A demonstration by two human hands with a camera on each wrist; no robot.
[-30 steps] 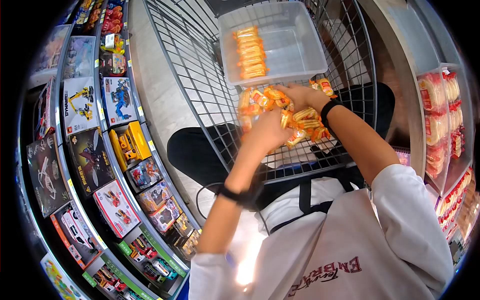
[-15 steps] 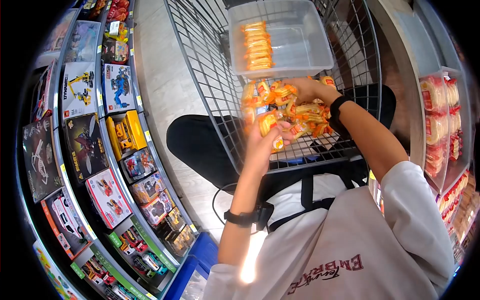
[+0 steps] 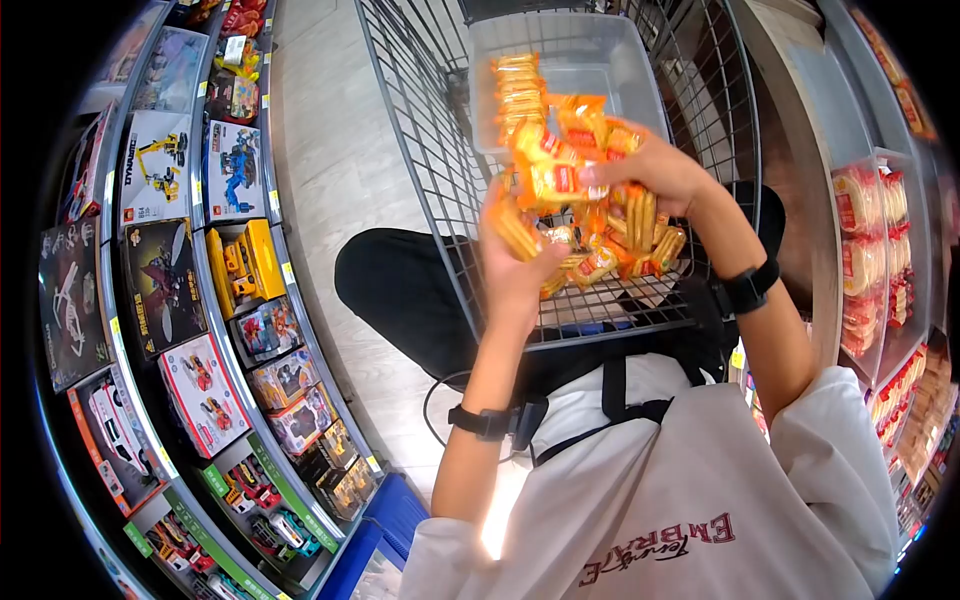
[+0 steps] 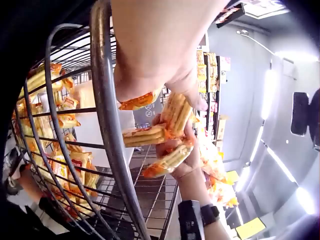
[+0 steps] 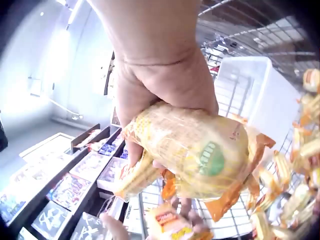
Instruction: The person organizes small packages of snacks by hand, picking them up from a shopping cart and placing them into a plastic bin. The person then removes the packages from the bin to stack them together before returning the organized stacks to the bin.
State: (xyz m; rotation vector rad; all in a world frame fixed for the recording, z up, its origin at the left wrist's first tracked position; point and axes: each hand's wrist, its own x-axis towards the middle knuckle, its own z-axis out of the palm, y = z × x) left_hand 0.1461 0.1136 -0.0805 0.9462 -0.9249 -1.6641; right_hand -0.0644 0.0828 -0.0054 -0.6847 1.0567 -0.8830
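My right hand [image 3: 665,178] grips several orange-and-clear snack packets [image 3: 555,180] above the shopping cart. One large packet with a green print [image 5: 212,160] fills the right wrist view, pressed under the palm. My left hand [image 3: 512,275] holds a yellow packet [image 3: 517,228] between thumb and fingers, just left of the other hand. In the left wrist view, packets [image 4: 176,114] lie between the two hands. Below them, more loose packets [image 3: 598,265] are heaped in the cart's near end. A translucent plastic bin [image 3: 640,80] holds a neat row of packets [image 3: 518,90] along its left side.
The cart's wire side [image 3: 425,165] and near rim [image 3: 620,335] surround the heap. On the left, shelves carry boxed toys [image 3: 160,170]. At right stands a clear bin of red-and-white packets [image 3: 860,250]. Pale floor [image 3: 320,150] runs between cart and shelves.
Both hands were down in the heap. My right hand has lifted several packets up in front of the bin. My left hand took a packet and has moved slightly up.
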